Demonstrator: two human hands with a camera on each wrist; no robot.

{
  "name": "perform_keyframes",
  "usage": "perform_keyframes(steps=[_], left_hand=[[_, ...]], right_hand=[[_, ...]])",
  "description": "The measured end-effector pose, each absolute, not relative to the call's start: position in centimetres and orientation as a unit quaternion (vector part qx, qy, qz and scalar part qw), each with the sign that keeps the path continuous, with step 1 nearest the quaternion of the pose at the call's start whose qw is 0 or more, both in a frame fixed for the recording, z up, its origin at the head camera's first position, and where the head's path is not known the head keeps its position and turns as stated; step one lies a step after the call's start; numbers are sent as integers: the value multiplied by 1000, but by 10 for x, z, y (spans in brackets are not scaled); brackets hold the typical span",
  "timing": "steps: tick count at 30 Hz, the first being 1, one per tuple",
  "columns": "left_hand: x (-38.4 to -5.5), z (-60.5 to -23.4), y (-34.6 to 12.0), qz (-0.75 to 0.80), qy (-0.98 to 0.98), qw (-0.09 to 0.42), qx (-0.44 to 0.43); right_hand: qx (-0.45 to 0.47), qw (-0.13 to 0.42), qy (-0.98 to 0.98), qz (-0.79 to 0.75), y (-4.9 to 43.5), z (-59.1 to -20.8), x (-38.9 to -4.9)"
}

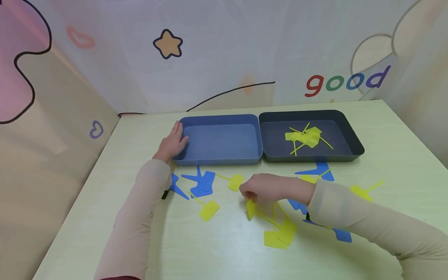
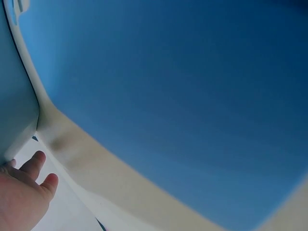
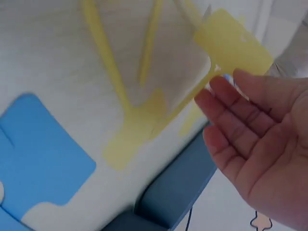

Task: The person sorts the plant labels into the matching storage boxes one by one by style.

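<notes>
Left hand (image 1: 171, 144) rests, fingers straight, on left rim of blue tray (image 1: 222, 143), seemingly steadying it | Right hand (image 1: 265, 188) pinches yellow plant tag (image 1: 250, 210), short of the table's tray-lined far edge

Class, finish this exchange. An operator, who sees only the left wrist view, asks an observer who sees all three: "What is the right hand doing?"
Observer: The right hand pinches a yellow tag.
Operator: Does anything lie in a tray?
Observer: Yes, a pile of yellow tags lies in the dark tray.
Operator: Which colours of tag lie loose on the table?
Observer: Two: blue tags and loose yellow tags lie on the person's side of the trays.
</notes>
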State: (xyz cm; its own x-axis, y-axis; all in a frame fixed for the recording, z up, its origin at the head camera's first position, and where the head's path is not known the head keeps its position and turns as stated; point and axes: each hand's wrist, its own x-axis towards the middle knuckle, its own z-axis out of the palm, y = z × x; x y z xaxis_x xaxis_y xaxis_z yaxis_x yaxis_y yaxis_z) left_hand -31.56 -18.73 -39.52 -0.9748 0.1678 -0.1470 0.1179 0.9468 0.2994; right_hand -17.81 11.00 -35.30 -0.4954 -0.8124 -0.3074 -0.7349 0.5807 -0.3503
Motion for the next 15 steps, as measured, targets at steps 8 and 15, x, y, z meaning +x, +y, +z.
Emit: perform_keyframes(steps=[8, 15], left_hand=[[-316, -396, -188, 149, 983, 86, 70], [-317, -398, -188, 150, 982, 85, 74]], right_hand=[[-381, 339, 809, -291, 128, -331, -204], [-279, 350, 782, -434, 156, -324, -232]])
